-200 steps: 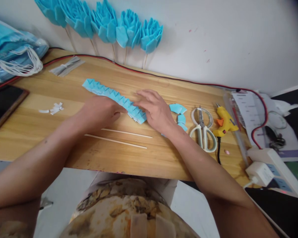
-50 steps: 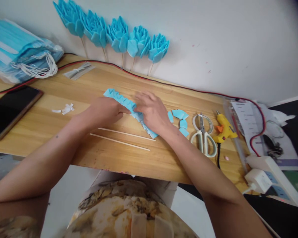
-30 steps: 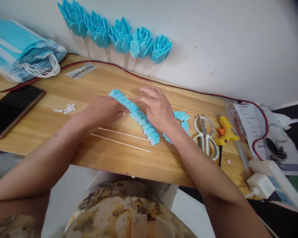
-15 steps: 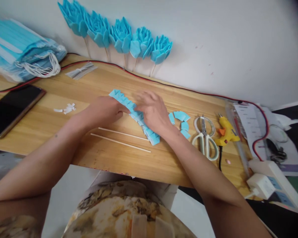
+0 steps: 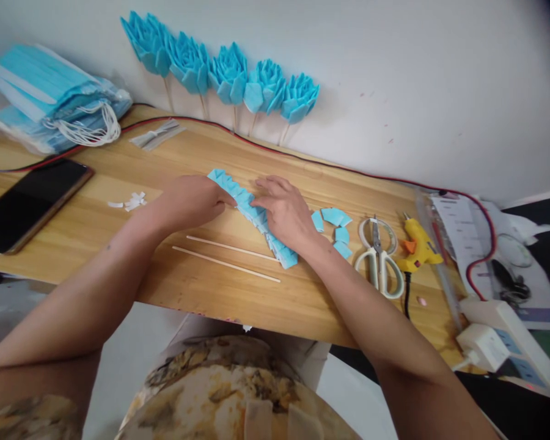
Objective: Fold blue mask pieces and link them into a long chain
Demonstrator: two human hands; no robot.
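Observation:
A row of overlapping folded blue pieces [image 5: 261, 221] runs slantwise across the table. At its left edge is my left hand [image 5: 197, 200], fingers curled and closed, with a fingertip touching the pieces; the thumb is mostly hidden. My right hand [image 5: 286, 208] lies over the right side of the row, fingers spread and open, resting against it. Two thin wooden sticks [image 5: 224, 263] lie in front, the upper one reaching to the row's near end. Loose blue pieces [image 5: 337, 217] sit just right of my right hand.
Several blue flowers on sticks [image 5: 229, 73] lean against the wall. Bagged masks [image 5: 50, 91], a phone [image 5: 36, 205] and white scraps [image 5: 135, 200] are to the left. Scissors [image 5: 378, 263], a tape roll [image 5: 393, 235], a yellow glue gun [image 5: 419, 244] and a power strip [image 5: 516, 342] are right.
The view has shifted slightly. My right hand's fingers, blurred before, now rest still against the blue row. My left hand stays at its left edge.

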